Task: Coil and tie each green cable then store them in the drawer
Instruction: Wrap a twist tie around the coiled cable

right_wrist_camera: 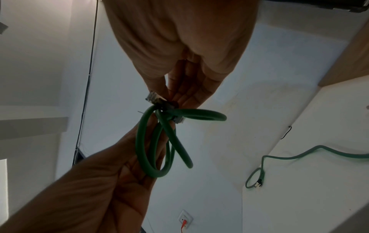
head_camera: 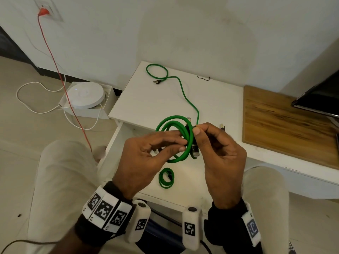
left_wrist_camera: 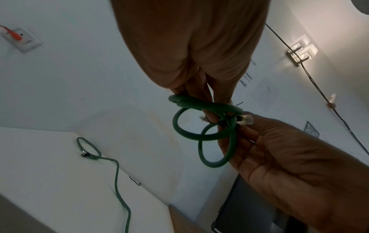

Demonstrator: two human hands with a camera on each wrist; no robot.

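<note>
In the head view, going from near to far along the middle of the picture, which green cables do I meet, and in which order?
Small coiled cable lying in the open drawer → coil held up by the left hand and right hand → loose cable on the white table.

The left hand (head_camera: 146, 153) and the right hand (head_camera: 222, 154) meet above the open drawer (head_camera: 113, 153), and the coiled cable (head_camera: 176, 136) is held between them. In the drawer, below the hands, lies a small coil (head_camera: 166, 178). Behind the drawer is the surface (head_camera: 143, 99); on it a loose cable (head_camera: 180, 85) runs from its far part toward the hands. Left of the surface, on the floor, stands a box (head_camera: 82, 109) with a round device (head_camera: 85, 94) in it. Right of the surface lies a wooden board (head_camera: 278, 123).
</note>
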